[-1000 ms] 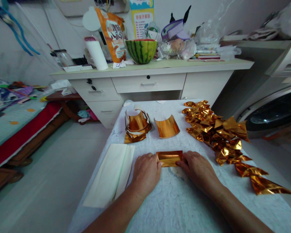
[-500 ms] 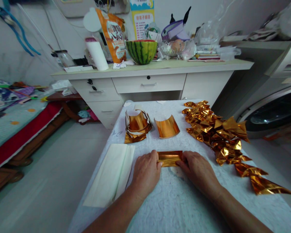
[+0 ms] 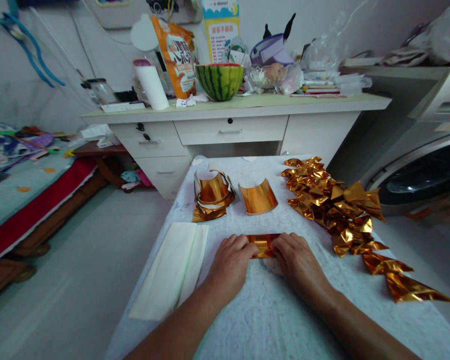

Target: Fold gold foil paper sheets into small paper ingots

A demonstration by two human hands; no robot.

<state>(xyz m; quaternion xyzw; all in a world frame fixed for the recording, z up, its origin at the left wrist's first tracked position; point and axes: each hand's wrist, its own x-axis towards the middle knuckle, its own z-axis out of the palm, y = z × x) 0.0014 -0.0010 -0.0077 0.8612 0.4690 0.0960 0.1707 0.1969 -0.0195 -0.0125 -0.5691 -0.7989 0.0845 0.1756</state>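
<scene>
A narrow gold foil sheet (image 3: 263,246) lies across the front middle of the cloth-covered table (image 3: 262,310). My left hand (image 3: 232,262) is closed on its left end, and my right hand (image 3: 298,260) grips the right end; my fingertips cover both ends. Beyond them stand a curved gold sheet (image 3: 258,196) and, to its left, a curled stack of gold sheets (image 3: 213,192). Folded gold foil pieces (image 3: 333,200) form a long heap on the right. Left of my left hand lies a stack of pale paper (image 3: 168,272).
Behind the table stands a white desk (image 3: 230,112) bearing a cut watermelon (image 3: 219,81), an orange pouch (image 3: 176,57) and plastic bags. A washing machine (image 3: 423,140) is at the right, a bed (image 3: 33,185) at the left.
Both hands have moved inward along the gold foil sheet, so less of it shows between them. The other things on the table have stayed in place.
</scene>
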